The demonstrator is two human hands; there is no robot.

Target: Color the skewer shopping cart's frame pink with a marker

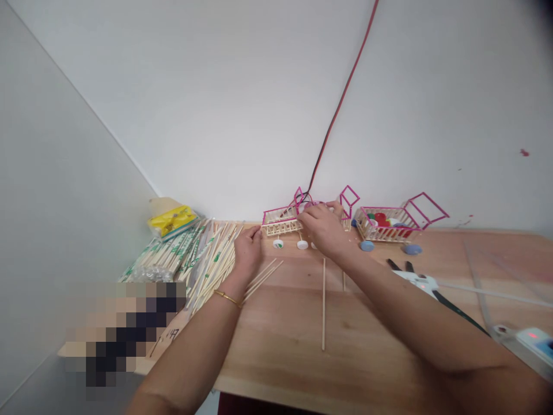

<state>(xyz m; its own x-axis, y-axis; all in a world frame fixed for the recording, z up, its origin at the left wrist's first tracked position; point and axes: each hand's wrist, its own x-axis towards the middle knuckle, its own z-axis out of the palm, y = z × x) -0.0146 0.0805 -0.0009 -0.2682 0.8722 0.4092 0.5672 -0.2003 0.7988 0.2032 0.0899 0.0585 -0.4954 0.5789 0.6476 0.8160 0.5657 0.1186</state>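
A small cart (283, 228) built of pale sticks, with a pink top rim, a pink handle frame and white cap wheels, stands at the back of the table. My left hand (247, 251) is closed, its thumb and fingertips pinching the cart's left end. Around its right end my right hand (322, 227) is bent, fingers closed and partly hiding what they grip. Behind that hand is a second cart, mostly hidden, its pink handle frame (349, 197) showing. To the right stands a third cart (389, 227) with blue wheels and coloured caps inside.
Loose wooden sticks (216, 253) and a yellow packet (171, 221) lie at the left. One stick (324, 305) lies mid-table (276, 357). A white glue gun (417, 280) and a power strip (536, 344) sit at the right. A red-black cable (341, 98) runs down the wall.
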